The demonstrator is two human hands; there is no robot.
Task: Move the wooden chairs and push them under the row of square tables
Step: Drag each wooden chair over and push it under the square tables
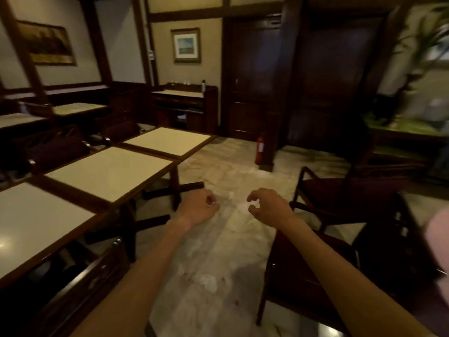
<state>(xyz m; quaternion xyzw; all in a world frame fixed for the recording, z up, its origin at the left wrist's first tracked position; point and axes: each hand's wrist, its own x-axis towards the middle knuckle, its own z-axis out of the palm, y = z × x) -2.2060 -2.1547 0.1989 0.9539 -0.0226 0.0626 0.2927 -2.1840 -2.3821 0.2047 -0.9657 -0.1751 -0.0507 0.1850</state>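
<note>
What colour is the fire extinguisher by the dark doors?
Red, with a pale label; the fire extinguisher shows in the head view.

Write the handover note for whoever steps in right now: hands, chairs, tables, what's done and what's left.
Left hand: loosely curled, holding nothing, out over the pale marble floor.
Right hand: open, fingers curved, no grip on anything.
Row of square cream-topped tables with dark wood edges: on the left.
Done: one dark wooden chair is tucked under the near table.
Left: two dark wooden chairs with maroon seats stand out in the aisle on the right, one near, one farther. Push both under the row.
</note>
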